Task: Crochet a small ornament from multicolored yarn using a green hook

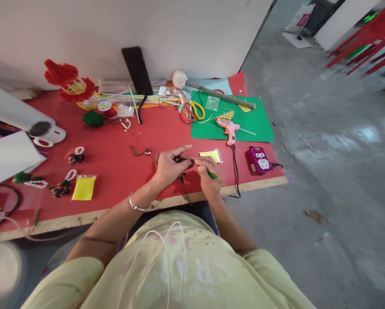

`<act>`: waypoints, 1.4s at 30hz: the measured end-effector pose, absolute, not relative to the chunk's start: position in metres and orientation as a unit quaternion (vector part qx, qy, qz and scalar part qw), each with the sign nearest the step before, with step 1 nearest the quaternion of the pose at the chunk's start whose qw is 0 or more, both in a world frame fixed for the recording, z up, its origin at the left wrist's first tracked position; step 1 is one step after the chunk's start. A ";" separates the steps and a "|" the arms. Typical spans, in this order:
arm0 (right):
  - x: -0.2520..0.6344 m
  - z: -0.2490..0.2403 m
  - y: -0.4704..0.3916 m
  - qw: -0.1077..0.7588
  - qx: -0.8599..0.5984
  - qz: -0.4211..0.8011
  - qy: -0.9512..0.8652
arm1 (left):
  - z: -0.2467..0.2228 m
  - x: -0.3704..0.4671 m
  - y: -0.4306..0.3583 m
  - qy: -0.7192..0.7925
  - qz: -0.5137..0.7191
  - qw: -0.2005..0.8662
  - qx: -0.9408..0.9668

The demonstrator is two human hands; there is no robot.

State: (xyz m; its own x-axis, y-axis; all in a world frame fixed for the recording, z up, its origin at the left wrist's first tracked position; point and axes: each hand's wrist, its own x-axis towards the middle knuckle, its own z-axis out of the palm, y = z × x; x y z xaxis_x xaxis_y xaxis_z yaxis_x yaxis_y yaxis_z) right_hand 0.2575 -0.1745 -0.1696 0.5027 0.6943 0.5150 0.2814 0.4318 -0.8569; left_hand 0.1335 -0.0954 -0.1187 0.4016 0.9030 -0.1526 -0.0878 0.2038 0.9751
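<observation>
My left hand (169,166) is closed around a small piece of dark yarn work (181,177), mostly covered by the fingers, with a loose strand hanging toward the table's front edge. Close beside it, my right hand (211,174) grips a green-handled crochet hook (212,175); its tip meets the yarn at the left fingertips and is hidden there. A brown yarn tail (139,152) lies on the red tabletop (115,167) to the left of my hands. Just beyond the right hand is a small packet of pale yellow material (211,155).
A pink glue gun (228,128) and a stick (224,96) lie on green paper (260,122). Right of my hands sits a purple socket box (258,160). Scissors (192,112), green yarn (93,119), a phone (137,71), a white mug (51,134) and a yellow packet (84,188) are around.
</observation>
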 end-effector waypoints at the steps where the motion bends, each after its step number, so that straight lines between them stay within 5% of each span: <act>1: 0.257 -0.169 -0.175 0.691 -0.522 0.117 -0.486 | -0.118 0.133 -0.095 0.399 0.378 0.668 0.502; 5: 0.256 -0.176 -0.169 0.715 -0.518 0.073 -0.464 | -0.114 0.128 -0.088 0.355 0.289 0.780 0.427; 11: 0.300 -0.180 -0.153 0.683 -0.443 0.330 -0.478 | -0.109 0.109 -0.067 0.323 0.200 0.785 0.489; 16: 0.336 -0.166 -0.149 0.631 -0.393 0.404 -0.533 | -0.107 0.104 -0.064 0.323 0.174 0.771 0.520; 30: 0.348 -0.156 -0.149 0.564 -0.362 0.426 -0.608 | -0.104 0.112 -0.065 0.326 0.133 0.757 0.550; 42: 0.313 -0.170 -0.161 0.637 -0.401 0.421 -0.506 | -0.106 0.118 -0.067 0.311 0.124 0.749 0.571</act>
State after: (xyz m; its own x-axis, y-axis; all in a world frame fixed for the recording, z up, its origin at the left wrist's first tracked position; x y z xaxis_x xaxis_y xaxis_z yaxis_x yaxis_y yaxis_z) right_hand 0.3128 -0.1613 -0.1697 0.1335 0.9426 0.3061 -0.1308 0.3229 -0.9374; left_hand 0.1178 -0.0667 -0.1057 0.7753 0.5421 -0.3242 0.1693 0.3162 0.9335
